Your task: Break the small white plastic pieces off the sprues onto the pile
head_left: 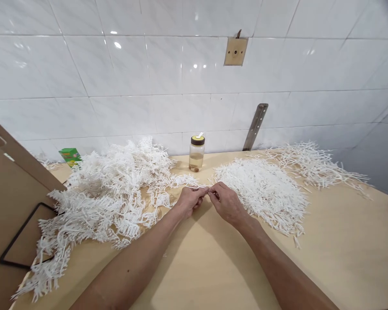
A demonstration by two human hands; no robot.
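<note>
Both hands meet over the middle of the table, fingertips nearly touching. My left hand (pixel 189 200) is closed on a thin white strand (pixel 195 187) that runs along its top toward the left. My right hand (pixel 226 203) pinches at the strand's end, though the fingers hide the exact spot. To the left spreads a big tangled heap of branching white strands (pixel 106 193), some reaching my left hand. Just right of my right hand lies a flatter pile of short white pieces (pixel 267 191). Longer thin white stems (pixel 313 163) lie behind it, farther right.
A clear bottle (pixel 196 159) with a dark lid and some liquid stands near the wall. A metal bracket (pixel 256 127) leans there. At left are a green box (pixel 70 156) and a brown panel (pixel 13 206) with a black frame (pixel 19 234). The wooden table (pixel 207 267) meets a tiled wall.
</note>
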